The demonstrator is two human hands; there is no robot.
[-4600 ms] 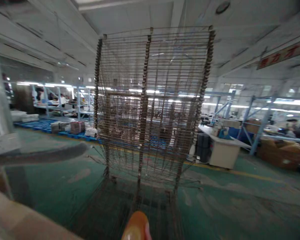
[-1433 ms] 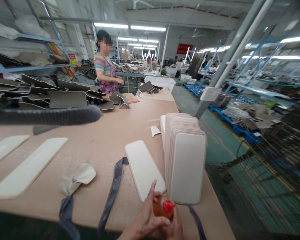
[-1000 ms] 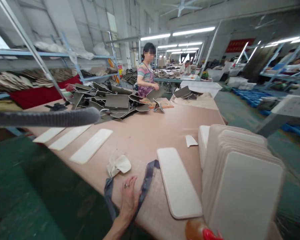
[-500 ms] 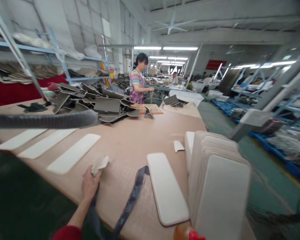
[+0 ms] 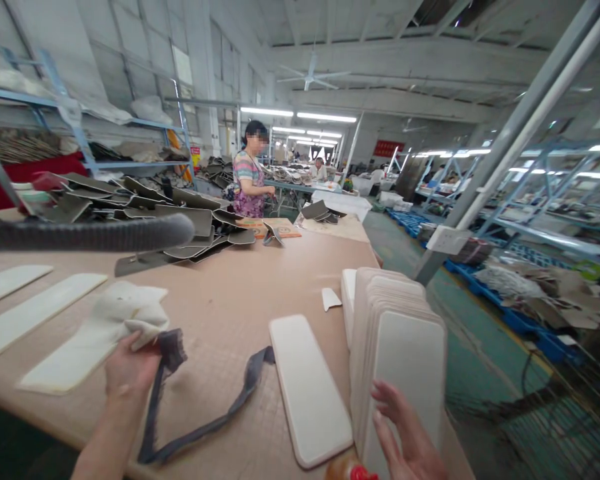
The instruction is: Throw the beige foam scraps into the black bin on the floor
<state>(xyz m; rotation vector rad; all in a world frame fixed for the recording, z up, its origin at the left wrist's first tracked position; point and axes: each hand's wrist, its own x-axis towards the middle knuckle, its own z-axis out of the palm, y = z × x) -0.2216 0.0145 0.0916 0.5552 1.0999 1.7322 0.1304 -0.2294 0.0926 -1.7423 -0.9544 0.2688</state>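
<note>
My left hand (image 5: 133,367) is closed on a crumpled cream cloth (image 5: 130,305). The cloth lies partly over the nearest of several long white panels (image 5: 65,363) on the left. A dark grey fabric strip (image 5: 200,440) hangs from beside my left fingers and curves across the table to a rounded white panel (image 5: 310,393). My right hand (image 5: 405,433), fingers apart and holding nothing, is in front of an upright stack of cream panels (image 5: 410,360); whether it touches them I cannot tell. Below it shows an amber bottle with a red cap (image 5: 363,472), cut off by the frame.
Grey folded pieces (image 5: 180,223) are heaped at the table's back left. A ribbed dark hose (image 5: 90,233) juts in from the left. A small white scrap (image 5: 331,299) lies near the stack. Across the table (image 5: 220,287) stands a person (image 5: 250,173). A metal post (image 5: 485,180) rises at right.
The view has swung right. My left hand has brought the crumpled cloth over the nearest left panel, where it now spreads wider. My right hand has come into view by the stack.
</note>
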